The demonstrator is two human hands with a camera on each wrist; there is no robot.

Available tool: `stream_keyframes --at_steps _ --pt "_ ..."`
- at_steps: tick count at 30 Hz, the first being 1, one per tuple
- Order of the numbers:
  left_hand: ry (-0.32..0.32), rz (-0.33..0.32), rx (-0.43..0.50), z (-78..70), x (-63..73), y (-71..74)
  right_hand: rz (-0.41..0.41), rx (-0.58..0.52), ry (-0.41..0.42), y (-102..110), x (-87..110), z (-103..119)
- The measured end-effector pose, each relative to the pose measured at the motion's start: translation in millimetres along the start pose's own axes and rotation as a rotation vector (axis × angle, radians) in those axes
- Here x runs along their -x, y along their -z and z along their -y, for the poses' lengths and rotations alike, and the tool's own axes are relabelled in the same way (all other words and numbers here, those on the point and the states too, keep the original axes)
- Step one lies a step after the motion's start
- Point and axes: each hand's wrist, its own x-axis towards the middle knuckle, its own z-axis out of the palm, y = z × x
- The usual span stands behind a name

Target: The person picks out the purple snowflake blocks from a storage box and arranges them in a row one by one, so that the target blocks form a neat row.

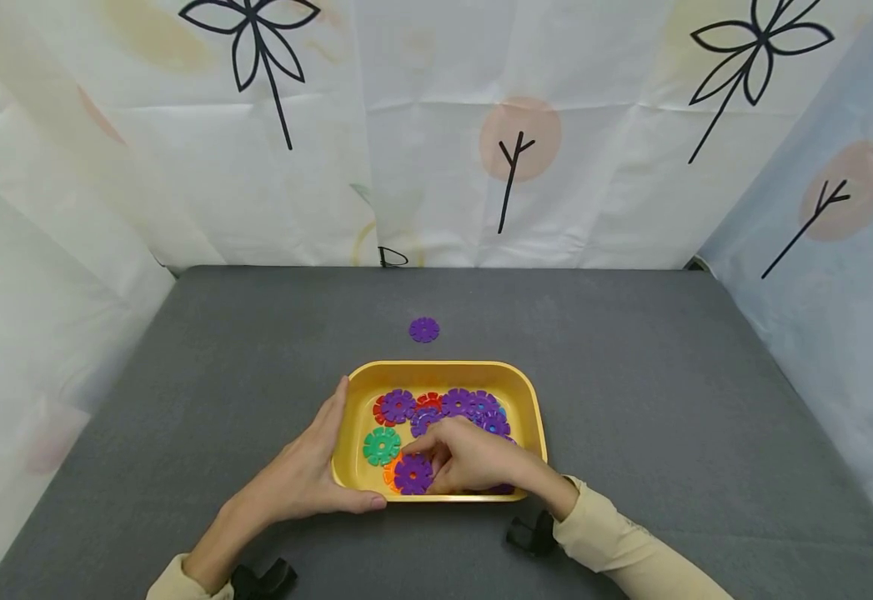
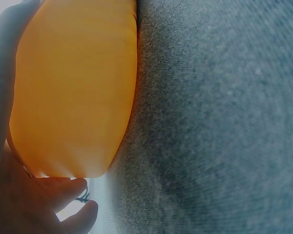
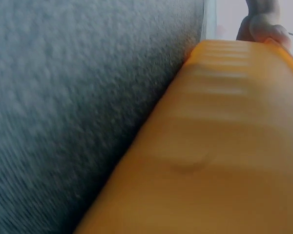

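1. Left hand (image 1: 308, 477): its fingers lie along the outside of the left end of the yellow tray (image 1: 436, 373), and its thumb runs along the near rim, so that digits and thumb clasp the tray's near left corner between them.

2. Right hand (image 1: 472, 457): it reaches down inside the tray, fingers bent. The index fingertip and thumb stand apart at the edge of a purple disc (image 1: 413, 477); whether they pinch it, I cannot tell from here.

3. Just beyond that index fingertip, towards the left hand, lies a green disc (image 1: 382, 447), notched like a flower. An orange disc (image 1: 388, 477) shows partly beneath the purple one, on the side facing the left fingers.

4. Past the right knuckles, along the tray's far side, purple pieces (image 1: 457, 402) lie overlapping, with a red piece (image 1: 429, 401) partly covered among them.

5. Well beyond both hands' fingers, outside the tray's far rim, a lone purple piece (image 1: 424, 330) rests flat on the grey table (image 1: 218, 375).

6. Behind each hand: a pale sleeve (image 1: 601, 533) on the right forearm, a matching cuff (image 1: 184, 582) on the left. Patterned cloth (image 1: 436, 167) hangs behind the table, farthest from the fingers.
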Motion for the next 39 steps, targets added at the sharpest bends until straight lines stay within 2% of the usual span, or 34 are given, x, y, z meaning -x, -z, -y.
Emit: stream_keyframes --at_steps 6,15,19,21,25,31,39 --pt "-0.005 -0.009 0.002 0.3 0.5 -0.3 0.015 -0.001 0.004 -0.1 -2.4 0.9" --pt "-0.008 -0.013 0.009 -0.8 0.5 -0.7 -0.038 0.002 0.025 -0.8 -2.3 2.4" --pt "-0.003 -0.012 0.001 -1.1 0.7 -0.9 -0.071 0.035 0.077 4.0 -0.2 3.7" --pt "0.003 -0.009 -0.001 -0.9 0.8 -0.9 -0.104 0.046 0.106 9.9 2.3 6.2" --pt "0.007 -0.009 0.001 0.4 1.5 -0.5 -0.227 0.066 0.151 29.7 9.6 10.0" --pt "0.012 -0.015 -0.009 1.7 3.1 0.1 -0.413 0.121 0.111 62.0 21.3 3.8" --pt "0.022 -0.022 -0.062 3.2 5.0 5.2 -0.500 0.121 0.062 88.4 30.1 -13.8"
